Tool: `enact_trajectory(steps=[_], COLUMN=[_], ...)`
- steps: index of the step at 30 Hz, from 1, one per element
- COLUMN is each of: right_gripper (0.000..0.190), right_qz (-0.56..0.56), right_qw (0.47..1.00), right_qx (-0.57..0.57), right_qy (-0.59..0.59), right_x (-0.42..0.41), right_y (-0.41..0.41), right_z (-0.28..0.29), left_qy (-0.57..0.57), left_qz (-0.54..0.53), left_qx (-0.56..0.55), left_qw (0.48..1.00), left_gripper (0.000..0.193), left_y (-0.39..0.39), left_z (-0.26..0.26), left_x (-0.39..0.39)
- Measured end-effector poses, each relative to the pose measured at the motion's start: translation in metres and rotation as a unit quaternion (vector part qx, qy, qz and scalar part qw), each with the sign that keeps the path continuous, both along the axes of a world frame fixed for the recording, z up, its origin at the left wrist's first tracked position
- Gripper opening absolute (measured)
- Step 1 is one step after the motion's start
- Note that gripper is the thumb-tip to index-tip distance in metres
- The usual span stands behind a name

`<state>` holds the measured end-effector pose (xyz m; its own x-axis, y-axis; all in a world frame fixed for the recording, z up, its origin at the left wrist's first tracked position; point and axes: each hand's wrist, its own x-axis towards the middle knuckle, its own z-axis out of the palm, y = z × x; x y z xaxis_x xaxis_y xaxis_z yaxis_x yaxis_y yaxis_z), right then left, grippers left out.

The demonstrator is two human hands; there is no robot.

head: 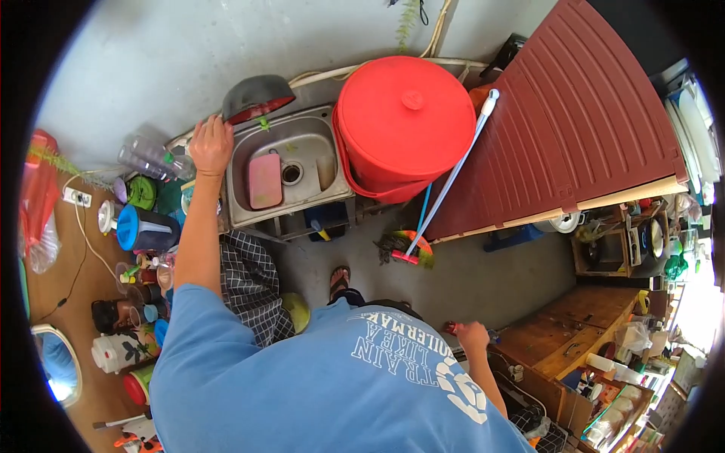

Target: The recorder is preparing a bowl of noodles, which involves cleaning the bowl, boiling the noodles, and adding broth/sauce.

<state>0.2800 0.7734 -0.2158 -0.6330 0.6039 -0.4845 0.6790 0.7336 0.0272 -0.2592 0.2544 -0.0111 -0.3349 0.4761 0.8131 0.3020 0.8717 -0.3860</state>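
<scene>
My left hand (212, 144) is closed at the near left edge of a dark rounded pan (255, 93) with a red inside, tilted up at the back left of the steel sink (334, 170). A handle cannot be made out. Green tap fittings (263, 123) show below the pan. A pink rectangular board or lid (265, 181) lies in the basin, left of the drain (291, 173). Low on my right side, my right hand (473, 337) is closed around a small red object (451, 327), mostly hidden by the fingers.
A large red lidded bucket (405, 122) stands right of the sink. A long-handled broom (453, 175) leans beside a dark red ribbed panel (566, 113). Bottles and a blue-lidded pitcher (146, 227) crowd the wooden surface (56, 294) at left. Wooden cabinets (566, 334) stand at right.
</scene>
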Motion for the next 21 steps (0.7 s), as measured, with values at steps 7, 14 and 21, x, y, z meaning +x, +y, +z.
enact_trajectory(steps=[7,14,21], right_gripper=[0.034,0.043,0.053], right_qz=[0.305,0.340,0.404], right_qw=[0.871,0.862,0.875], right_qx=[-0.026,-0.023,-0.054], right_qy=[0.384,0.376,0.261], right_x=[-0.304,-0.477,-0.488], right_y=[-0.161,-0.269,-0.297], right_z=[0.130,0.160,0.122], left_qy=[-0.088,-0.232,-0.189], left_qz=[-0.191,-0.274,-0.310], left_qx=[-0.186,-0.307,-0.220], left_qw=[0.960,0.881,0.905], left_gripper=[0.016,0.016,0.010], left_y=[0.000,0.022,-0.002], left_z=[0.006,-0.027,-0.093], left_x=[-0.051,-0.062,-0.069])
